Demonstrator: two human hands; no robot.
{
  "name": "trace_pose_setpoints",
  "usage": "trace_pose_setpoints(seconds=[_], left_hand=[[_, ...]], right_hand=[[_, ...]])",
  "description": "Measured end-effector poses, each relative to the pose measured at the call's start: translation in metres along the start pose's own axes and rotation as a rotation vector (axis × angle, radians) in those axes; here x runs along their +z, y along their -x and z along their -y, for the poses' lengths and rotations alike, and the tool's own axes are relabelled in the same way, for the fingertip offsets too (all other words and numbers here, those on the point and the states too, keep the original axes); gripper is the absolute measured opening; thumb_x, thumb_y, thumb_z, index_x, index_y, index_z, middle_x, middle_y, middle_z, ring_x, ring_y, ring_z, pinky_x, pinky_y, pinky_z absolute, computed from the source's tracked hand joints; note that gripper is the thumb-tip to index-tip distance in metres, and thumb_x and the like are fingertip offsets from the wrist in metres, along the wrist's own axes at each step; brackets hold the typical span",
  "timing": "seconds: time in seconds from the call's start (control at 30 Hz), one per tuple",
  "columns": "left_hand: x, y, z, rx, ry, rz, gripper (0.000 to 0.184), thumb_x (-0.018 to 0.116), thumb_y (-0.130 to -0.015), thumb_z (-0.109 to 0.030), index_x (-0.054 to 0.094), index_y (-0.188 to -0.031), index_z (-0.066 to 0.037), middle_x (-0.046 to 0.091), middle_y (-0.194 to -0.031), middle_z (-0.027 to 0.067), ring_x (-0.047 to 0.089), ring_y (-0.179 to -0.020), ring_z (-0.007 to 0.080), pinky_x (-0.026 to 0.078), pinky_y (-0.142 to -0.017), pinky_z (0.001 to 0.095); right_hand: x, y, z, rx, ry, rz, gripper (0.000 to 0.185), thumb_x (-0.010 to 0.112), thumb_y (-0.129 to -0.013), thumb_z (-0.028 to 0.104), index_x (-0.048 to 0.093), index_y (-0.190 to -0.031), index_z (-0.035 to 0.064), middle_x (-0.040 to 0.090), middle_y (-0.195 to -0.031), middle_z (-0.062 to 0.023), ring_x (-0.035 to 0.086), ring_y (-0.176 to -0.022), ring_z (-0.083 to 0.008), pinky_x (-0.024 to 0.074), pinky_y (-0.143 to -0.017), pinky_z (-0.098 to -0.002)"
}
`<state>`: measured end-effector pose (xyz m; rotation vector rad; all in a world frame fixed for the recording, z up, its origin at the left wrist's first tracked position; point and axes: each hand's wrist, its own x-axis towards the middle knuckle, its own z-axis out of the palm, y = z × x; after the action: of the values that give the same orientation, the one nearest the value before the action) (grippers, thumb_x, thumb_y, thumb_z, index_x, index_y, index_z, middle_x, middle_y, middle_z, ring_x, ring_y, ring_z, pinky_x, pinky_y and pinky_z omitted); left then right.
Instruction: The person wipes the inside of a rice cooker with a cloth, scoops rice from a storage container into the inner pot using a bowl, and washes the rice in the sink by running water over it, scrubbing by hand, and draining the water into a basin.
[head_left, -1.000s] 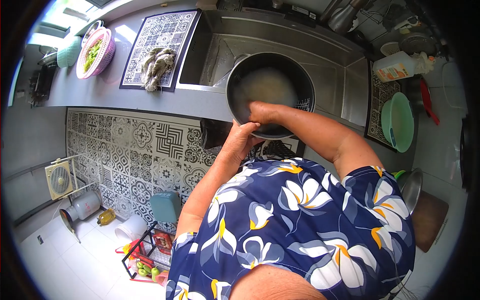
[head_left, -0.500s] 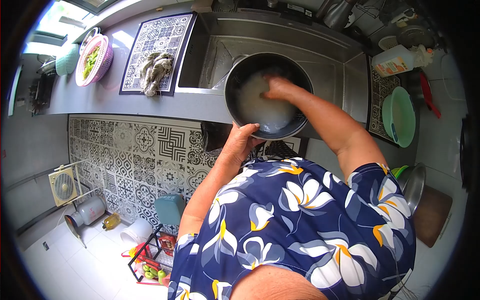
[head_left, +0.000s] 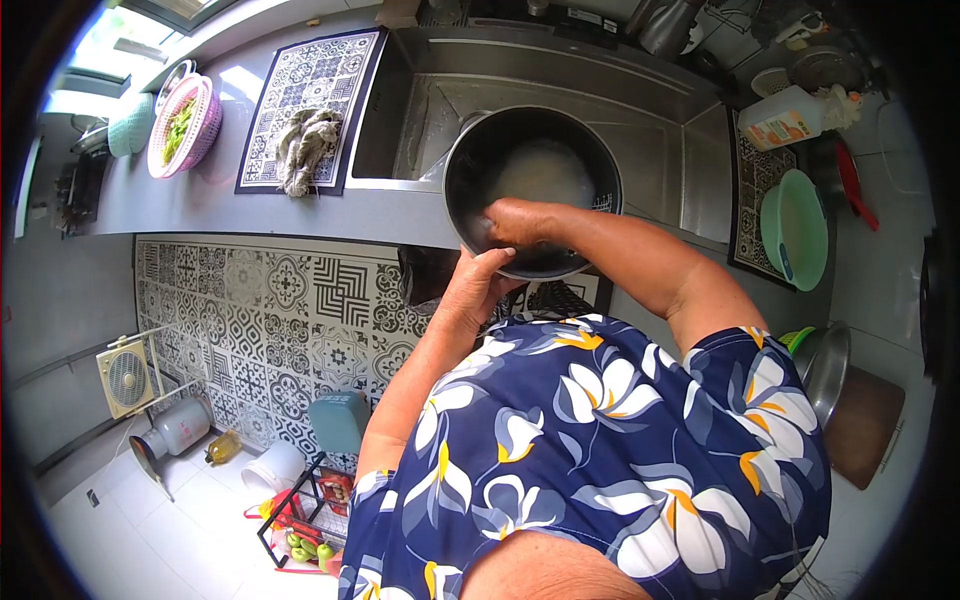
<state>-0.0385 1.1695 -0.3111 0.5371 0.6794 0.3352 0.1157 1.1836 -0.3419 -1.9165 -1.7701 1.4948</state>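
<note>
A dark, round cooking pot (head_left: 597,150) with marks on its inner wall is held over the front edge of the sink. Cloudy whitish liquid (head_left: 545,170) lies in it; whether grains rest at the bottom I cannot make out. My left hand (head_left: 485,280) grips the near-left rim, its thumb over the edge and the fingers below, partly hidden. Inside the pot, toward its left wall, my right hand (head_left: 515,222) is curled, knuckles up. Its fingertips are hidden, so what they hold, if anything, does not show.
The metal sink (head_left: 655,150) surrounds the pot's far side. Left on the counter lie a patterned mat (head_left: 320,75) with a grey cloth (head_left: 306,150), and a pink basket (head_left: 205,125) of greens. At right stand a green basin (head_left: 800,230) and a white jug (head_left: 785,118).
My right hand has swept from the pot's middle toward its near-left side and curled. My left hand keeps its grip on the rim. The pot shifts slightly left in view.
</note>
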Motion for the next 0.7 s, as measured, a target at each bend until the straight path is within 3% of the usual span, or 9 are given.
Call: trace_pose_setpoints(seconds=[0.1, 0.13, 0.23, 0.33, 0.4, 0.43, 0.5, 0.57, 0.7], left_hand=[[0.002, 0.001, -0.001, 0.004, 0.002, -0.016, 0.051, 0.061, -0.077, -0.014, 0.042, -0.124, -0.004, 0.054, -0.113, 0.0115, 0.058, -0.101, 0.0213, 0.052, -0.083, 0.0394], [0.002, 0.001, 0.001, 0.002, 0.004, -0.018, 0.051, 0.061, -0.077, -0.014, 0.042, -0.124, -0.004, 0.054, -0.113, 0.0115, 0.058, -0.101, 0.0213, 0.052, -0.083, 0.0394], [-0.001, -0.002, 0.001, 0.009, 0.003, -0.023, 0.05, 0.061, -0.078, -0.013, 0.043, -0.123, -0.003, 0.056, -0.111, 0.0113, 0.059, -0.098, 0.0208, 0.053, -0.081, 0.0386], [-0.004, -0.003, 0.002, -0.037, -0.003, -0.02, 0.065, 0.061, -0.074, -0.011, 0.029, -0.131, -0.01, 0.048, -0.119, 0.0131, 0.055, -0.106, 0.0251, 0.049, -0.087, 0.0469], [-0.003, -0.004, 0.001, -0.037, 0.0, -0.012, 0.065, 0.061, -0.074, -0.011, 0.029, -0.131, -0.01, 0.048, -0.119, 0.0131, 0.055, -0.105, 0.0248, 0.049, -0.086, 0.0467], [-0.002, -0.004, 0.001, -0.036, 0.002, -0.01, 0.065, 0.061, -0.074, -0.011, 0.029, -0.131, -0.01, 0.048, -0.119, 0.0131, 0.055, -0.105, 0.0248, 0.049, -0.086, 0.0467], [-0.002, -0.002, 0.002, 0.005, -0.018, -0.027, 0.048, 0.06, -0.078, -0.013, 0.044, -0.121, -0.002, 0.057, -0.109, 0.0118, 0.06, -0.096, 0.0211, 0.053, -0.082, 0.0394], [-0.002, -0.003, 0.003, 0.009, -0.005, -0.017, 0.048, 0.061, -0.078, -0.014, 0.044, -0.121, -0.002, 0.057, -0.109, 0.0118, 0.06, -0.097, 0.0211, 0.053, -0.082, 0.0394], [-0.003, -0.002, 0.003, 0.007, -0.02, -0.011, 0.049, 0.062, -0.077, -0.016, 0.044, -0.121, -0.003, 0.056, -0.11, 0.0118, 0.059, -0.098, 0.0207, 0.053, -0.082, 0.0393]], right_hand=[[-0.002, -0.026, -0.029, -0.218, 0.467, -0.144, 0.021, 0.052, -0.082, 0.021, 0.063, -0.085, 0.0027, 0.064, -0.081, -0.0227, 0.064, -0.077, -0.0346, 0.0502, -0.064, -0.043], [-0.017, -0.008, -0.006, -0.074, 0.382, -0.255, 0.021, 0.052, -0.083, 0.021, 0.061, -0.078, 0.0029, 0.063, -0.08, -0.0232, 0.063, -0.08, -0.0362, 0.0511, -0.065, -0.0439], [-0.045, -0.003, 0.0, 0.033, 0.424, -0.372, 0.02, 0.052, -0.082, 0.019, 0.063, -0.091, 0.0042, 0.064, -0.084, -0.0213, 0.063, -0.082, -0.0373, 0.0515, -0.068, -0.0436], [-0.061, -0.008, -0.029, -0.041, 0.406, -0.359, 0.031, 0.047, -0.084, 0.02, 0.06, -0.111, 0.0122, 0.063, -0.1, -0.0214, 0.061, -0.094, -0.036, 0.0488, -0.081, -0.0444], [-0.066, -0.004, -0.045, 0.037, 0.436, -0.218, 0.048, 0.047, -0.082, 0.015, 0.046, -0.13, 0.0221, 0.057, -0.116, -0.0205, 0.054, -0.11, -0.0341, 0.0426, -0.093, -0.0432], [-0.063, -0.002, -0.054, 0.014, 0.408, -0.2, 0.064, 0.056, -0.078, 0.02, 0.034, -0.138, 0.0184, 0.05, -0.124, -0.023, 0.049, -0.116, -0.034, 0.0378, -0.099, -0.0417], [-0.051, 0.012, -0.058, 0.068, 0.416, -0.151, 0.073, 0.063, -0.073, 0.021, 0.032, -0.138, 0.0118, 0.046, -0.126, -0.0252, 0.045, -0.119, -0.0352, 0.0369, -0.1, -0.0412], [-0.035, 0.024, -0.061, 0.092, 0.419, -0.082, 0.093, 0.075, -0.063, 0.026, 0.025, -0.139, 0.0029, 0.043, -0.127, -0.0301, 0.043, -0.121, -0.0373, 0.038, -0.1, -0.0395], [-0.014, 0.03, -0.026, 0.132, 0.345, 0.146, 0.087, 0.073, -0.064, 0.022, 0.028, -0.136, 0.0012, 0.047, -0.124, -0.0288, 0.047, -0.116, -0.038, 0.0414, -0.095, -0.0391]])
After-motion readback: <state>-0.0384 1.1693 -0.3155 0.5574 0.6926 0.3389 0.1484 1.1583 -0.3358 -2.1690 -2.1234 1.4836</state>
